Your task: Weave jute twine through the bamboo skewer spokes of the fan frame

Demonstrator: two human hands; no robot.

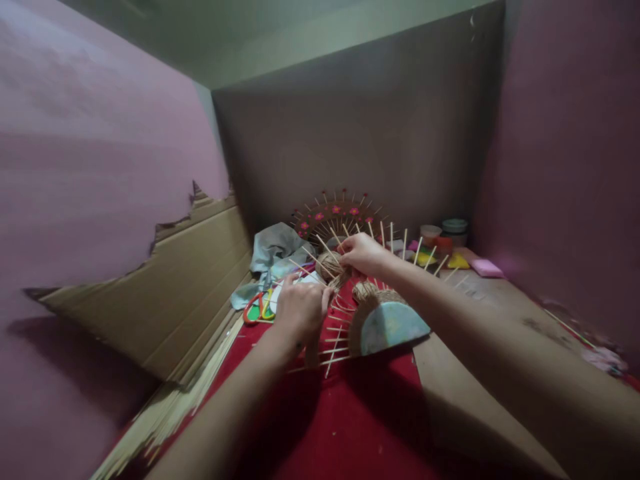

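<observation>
A half-round piece with a pale marbled centre (393,328) and thin sticks fanning out from its edge lies on the red cloth (360,420). Natural twine (365,292) is wound along its upper rim. My left hand (301,305) is closed at the left side of the fan, thumb and finger pinched by the strands. Higher and to the right, my right hand (361,255) pinches twine among the upper sticks. Between and behind the hands sits a twine ball (328,265), partly hidden.
Orange-handled scissors (253,312) and a grey cloth (277,248) lie at left, beside torn cardboard (185,300). A flowered fan (336,211) stands at the back wall. Tubs (454,230) and a pink block (486,268) are at right. Pale sticks (175,407) lie front left.
</observation>
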